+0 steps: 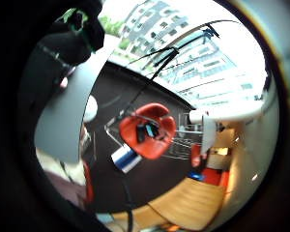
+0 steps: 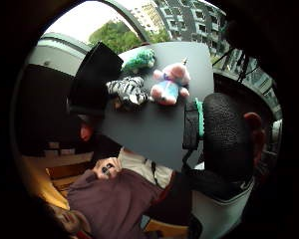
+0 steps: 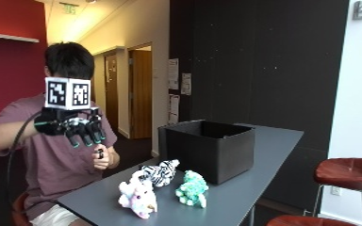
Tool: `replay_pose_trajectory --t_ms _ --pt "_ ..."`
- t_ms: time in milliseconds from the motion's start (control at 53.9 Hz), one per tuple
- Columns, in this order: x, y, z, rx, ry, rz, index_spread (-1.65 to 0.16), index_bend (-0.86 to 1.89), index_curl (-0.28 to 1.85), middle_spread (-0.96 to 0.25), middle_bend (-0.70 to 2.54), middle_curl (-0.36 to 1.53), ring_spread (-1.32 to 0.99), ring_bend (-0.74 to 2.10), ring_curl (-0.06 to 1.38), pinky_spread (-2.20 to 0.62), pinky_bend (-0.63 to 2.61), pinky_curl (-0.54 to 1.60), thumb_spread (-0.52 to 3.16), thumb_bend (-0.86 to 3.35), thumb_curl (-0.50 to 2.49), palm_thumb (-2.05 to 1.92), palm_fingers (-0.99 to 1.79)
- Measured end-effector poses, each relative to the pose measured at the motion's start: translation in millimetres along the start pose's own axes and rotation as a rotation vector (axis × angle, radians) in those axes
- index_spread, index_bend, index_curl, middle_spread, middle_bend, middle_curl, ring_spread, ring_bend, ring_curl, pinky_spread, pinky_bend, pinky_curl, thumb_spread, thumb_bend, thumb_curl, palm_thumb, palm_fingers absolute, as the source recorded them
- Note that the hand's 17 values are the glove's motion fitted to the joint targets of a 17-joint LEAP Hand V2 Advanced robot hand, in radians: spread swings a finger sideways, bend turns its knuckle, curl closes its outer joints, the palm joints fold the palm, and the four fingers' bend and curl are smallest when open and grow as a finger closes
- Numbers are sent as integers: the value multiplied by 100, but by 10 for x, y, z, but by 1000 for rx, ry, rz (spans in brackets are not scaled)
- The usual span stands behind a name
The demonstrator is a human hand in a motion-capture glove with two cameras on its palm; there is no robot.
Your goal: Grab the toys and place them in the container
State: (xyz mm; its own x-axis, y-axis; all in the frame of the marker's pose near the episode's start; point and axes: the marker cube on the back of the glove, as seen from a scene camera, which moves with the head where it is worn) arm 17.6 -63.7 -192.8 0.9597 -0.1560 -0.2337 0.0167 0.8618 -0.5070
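The black container point(image 3: 209, 148) is standing on the tabletop point(image 3: 262, 183), its contents hidden. Below the raised hand point(image 3: 80, 127), a pink toy point(image 3: 137, 197), striped toy point(image 3: 159, 172) and green toy point(image 3: 192, 189) are lying beside it. The hand is hanging empty, fingers relaxed.

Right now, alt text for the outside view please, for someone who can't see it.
A seated person raises their black-gloved right hand, fingers hanging relaxed and holding nothing, above a grey table. On the table stand three plush toys, one pink-and-white, one zebra-striped and one green, beside an open black fabric box.
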Motion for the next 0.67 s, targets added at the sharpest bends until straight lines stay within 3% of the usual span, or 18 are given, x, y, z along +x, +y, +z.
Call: replay_pose_trajectory --t_ms 260,668 --pt "-399 -120 -905 -106 135 -97 -19 14 55 -6 25 58 -21 72 43 -7 87 36 160 48 21 -8 9" --pt "-779 -409 -1134 -133 126 -135 -20 14 46 -7 27 57 -22 73 43 -8 92 36 159 26 16 -7 1"
